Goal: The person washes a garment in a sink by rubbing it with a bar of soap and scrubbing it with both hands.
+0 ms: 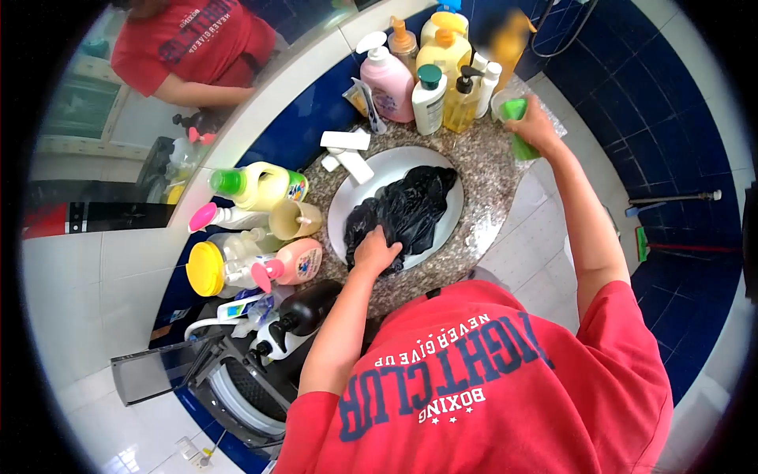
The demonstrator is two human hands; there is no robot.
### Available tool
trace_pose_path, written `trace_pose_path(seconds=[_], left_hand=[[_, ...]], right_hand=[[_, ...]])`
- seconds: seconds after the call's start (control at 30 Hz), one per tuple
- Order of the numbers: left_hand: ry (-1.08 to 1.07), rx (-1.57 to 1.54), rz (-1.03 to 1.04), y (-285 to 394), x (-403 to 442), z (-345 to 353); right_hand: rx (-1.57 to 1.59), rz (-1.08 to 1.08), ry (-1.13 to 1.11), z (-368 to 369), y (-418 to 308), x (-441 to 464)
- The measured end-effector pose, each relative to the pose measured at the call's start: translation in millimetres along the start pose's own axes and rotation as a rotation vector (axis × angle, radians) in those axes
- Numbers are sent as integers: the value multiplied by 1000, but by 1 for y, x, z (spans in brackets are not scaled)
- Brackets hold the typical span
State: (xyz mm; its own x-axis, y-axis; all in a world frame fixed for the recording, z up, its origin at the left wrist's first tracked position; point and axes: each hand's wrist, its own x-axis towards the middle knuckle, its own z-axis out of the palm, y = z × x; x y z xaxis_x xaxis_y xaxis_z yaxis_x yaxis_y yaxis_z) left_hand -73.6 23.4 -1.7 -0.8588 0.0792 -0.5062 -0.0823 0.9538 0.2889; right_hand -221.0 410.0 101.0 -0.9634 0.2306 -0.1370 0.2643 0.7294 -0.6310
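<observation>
A black plastic bag [422, 201] lies crumpled in the oval white sink [339, 213]. At the bag's near left side, my left hand [377, 253] is closed on a part of it, with some fingertips lost in the folds. My right hand [534, 128] is at the counter's far right edge, its fingers round a soft-looking green item [523, 148]. Whether that is a cloth or a sponge I cannot tell. More green shows beyond the fingers, beside a small clear container [499, 101]. A white faucet [347, 154] leans over the sink's back left rim.
Pump bottles, among them a pink one [387, 85] and a green-capped white one [429, 99], crowd the granite counter [482, 193]. Left of the sink are a detergent jug [264, 186], a beige cup [295, 219] and a yellow-lidded jar [207, 268]. A washing machine [245, 395] stands below.
</observation>
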Motion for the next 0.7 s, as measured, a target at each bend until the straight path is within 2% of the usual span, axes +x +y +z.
trace_pose_path(seconds=[0.1, 0.17, 0.27, 0.33, 0.5, 0.57, 0.67, 0.7], left_hand=[[-145, 131, -70, 15, 0, 2], [-159, 125, -87, 10, 8, 10], [-200, 46, -127, 2, 9, 12], [-103, 39, -70, -7, 13, 18], [79, -5, -117, 17, 4, 9], [123, 118, -88, 21, 4, 12], [14, 137, -133, 11, 19, 21], [25, 93, -114, 8, 20, 23]], right_hand=[[-188, 37, 55, -11, 19, 40], [-419, 17, -94, -15, 22, 60], [-431, -75, -202, -9, 27, 73], [-458, -108, -211, 2, 34, 82], [-538, -209, -236, 10, 39, 86], [-587, -247, -253, 12, 35, 78], [-735, -509, 96, 17, 9, 37], [-611, -619, 84, 26, -9, 20]])
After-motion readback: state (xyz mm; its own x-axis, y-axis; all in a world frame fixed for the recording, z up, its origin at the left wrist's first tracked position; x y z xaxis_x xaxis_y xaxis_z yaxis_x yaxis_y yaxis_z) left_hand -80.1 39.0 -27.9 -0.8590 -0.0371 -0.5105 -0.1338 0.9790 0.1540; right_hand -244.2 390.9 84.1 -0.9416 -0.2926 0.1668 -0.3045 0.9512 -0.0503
